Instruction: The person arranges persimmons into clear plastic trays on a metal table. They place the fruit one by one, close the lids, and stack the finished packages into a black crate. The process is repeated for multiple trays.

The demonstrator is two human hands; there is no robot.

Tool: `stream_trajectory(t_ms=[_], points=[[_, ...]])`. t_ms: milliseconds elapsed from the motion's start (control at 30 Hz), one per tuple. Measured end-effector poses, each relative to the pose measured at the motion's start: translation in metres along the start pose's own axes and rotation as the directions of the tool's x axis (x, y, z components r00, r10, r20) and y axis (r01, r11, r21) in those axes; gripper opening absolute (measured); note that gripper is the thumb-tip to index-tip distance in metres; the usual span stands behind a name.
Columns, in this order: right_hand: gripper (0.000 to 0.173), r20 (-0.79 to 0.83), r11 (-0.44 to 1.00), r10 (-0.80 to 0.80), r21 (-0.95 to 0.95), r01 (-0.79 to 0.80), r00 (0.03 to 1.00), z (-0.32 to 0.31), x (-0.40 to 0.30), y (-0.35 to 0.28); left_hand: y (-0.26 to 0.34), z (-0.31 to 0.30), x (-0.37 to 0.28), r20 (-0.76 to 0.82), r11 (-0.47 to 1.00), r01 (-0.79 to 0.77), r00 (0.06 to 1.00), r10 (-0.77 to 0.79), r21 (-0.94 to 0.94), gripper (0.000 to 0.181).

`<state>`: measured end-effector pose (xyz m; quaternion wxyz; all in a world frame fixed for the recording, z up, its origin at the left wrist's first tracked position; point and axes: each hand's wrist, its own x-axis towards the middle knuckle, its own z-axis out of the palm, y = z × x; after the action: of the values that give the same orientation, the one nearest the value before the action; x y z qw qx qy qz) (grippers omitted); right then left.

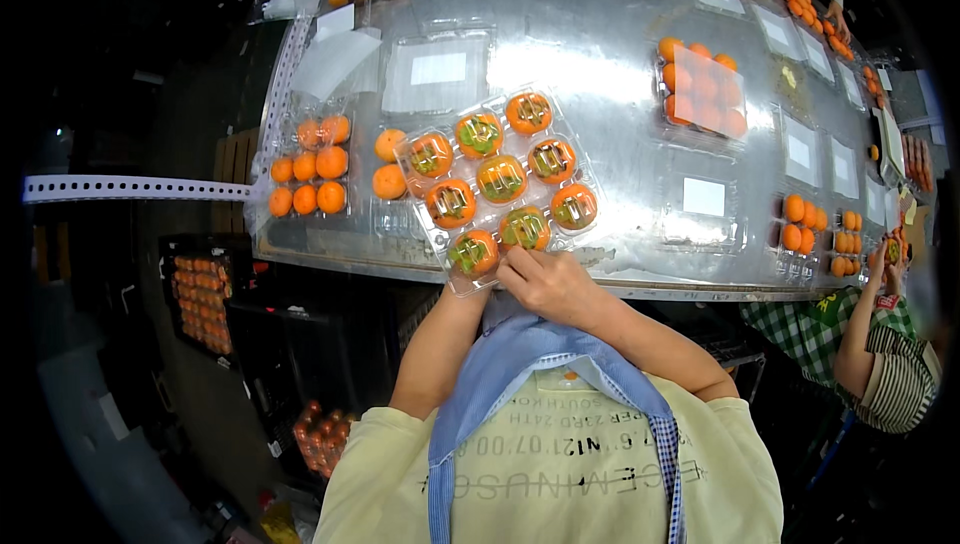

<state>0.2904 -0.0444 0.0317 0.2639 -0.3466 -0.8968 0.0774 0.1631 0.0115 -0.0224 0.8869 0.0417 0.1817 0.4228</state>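
Observation:
A clear plastic clamshell (514,167) full of persimmons (501,179) lies tilted before me, its near corner reaching past the table's front edge. The fruit sits in rows with the green-brown calyxes up, under a closed, ribbed lid. With bent fingers, my right hand (551,285) grips the near rim of this clamshell. My left forearm (442,345) runs up underneath the near left corner; the left hand itself is hidden below the pack. Two loose persimmons (389,163) rest just left of the clamshell, beside the part of another clear tray (401,225) that shows there.
A metal table (570,26) carries a filled tray (306,169) at left, lidded packs with white labels (439,69), and a film-covered persimmon pack (701,90). Black crates (307,349) stand below left. A co-worker (847,349) handles fruit at right; another person's hand (836,18) reaches in at far right.

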Motion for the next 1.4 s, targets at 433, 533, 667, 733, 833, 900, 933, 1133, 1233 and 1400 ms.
stream_trajectory(t_ms=[433, 533, 667, 733, 833, 900, 933, 1133, 1233, 1400], points=[[0.017, -0.235, 0.992, -0.124, -0.048, 0.116, 0.964, 0.001, 0.0, -0.011, 0.008, -0.002, -0.02, -0.006, 0.994, -0.105, 0.994, 0.105, -0.012, 0.069], [0.018, -0.25, 0.992, -0.124, -0.066, 0.111, 0.96, -0.006, -0.003, -0.009, 0.009, -0.001, -0.024, -0.006, 0.993, -0.12, 0.993, 0.12, -0.009, 0.067], [0.02, -0.311, 0.999, -0.037, 0.021, 0.045, 0.95, -0.014, -0.005, -0.005, 0.007, -0.002, -0.029, 0.005, 0.991, -0.131, 0.991, 0.131, -0.007, 0.064], [0.024, -0.347, 0.996, 0.023, 0.084, 0.007, 0.937, -0.015, -0.008, -0.004, 0.005, -0.002, -0.031, 0.007, 0.991, -0.137, 0.991, 0.137, 0.0, 0.063], [0.031, -0.378, 0.987, 0.107, 0.15, -0.054, 0.92, -0.016, -0.011, -0.001, -0.001, -0.003, -0.033, 0.012, 0.991, -0.134, 0.991, 0.134, 0.015, 0.061], [0.039, -0.411, 0.963, 0.204, 0.246, -0.107, 0.889, -0.011, -0.012, 0.0, -0.005, -0.003, -0.034, 0.019, 0.991, -0.135, 0.991, 0.135, 0.023, 0.06], [0.042, -0.444, 0.929, 0.308, 0.332, -0.165, 0.841, -0.009, -0.014, -0.001, -0.006, -0.003, -0.034, 0.025, 0.99, -0.136, 0.99, 0.136, 0.026, 0.059], [0.04, 0.001, 0.133, 0.844, 0.969, -0.211, 0.536, 0.002, -0.012, -0.006, -0.011, -0.004, -0.04, 0.037, 0.987, -0.14, 0.99, 0.137, 0.082, 0.055], [0.03, 0.342, -0.268, 0.704, 0.94, -0.213, 0.622, 0.006, -0.02, 0.001, -0.012, -0.004, -0.045, 0.047, 0.984, -0.145, 0.989, 0.141, 0.099, 0.053], [0.02, 0.318, -0.318, 0.785, 0.943, -0.094, 0.532, 0.012, -0.03, 0.016, 0.0, -0.002, -0.055, 0.08, 0.983, -0.186, 0.979, 0.186, -0.013, 0.061]])
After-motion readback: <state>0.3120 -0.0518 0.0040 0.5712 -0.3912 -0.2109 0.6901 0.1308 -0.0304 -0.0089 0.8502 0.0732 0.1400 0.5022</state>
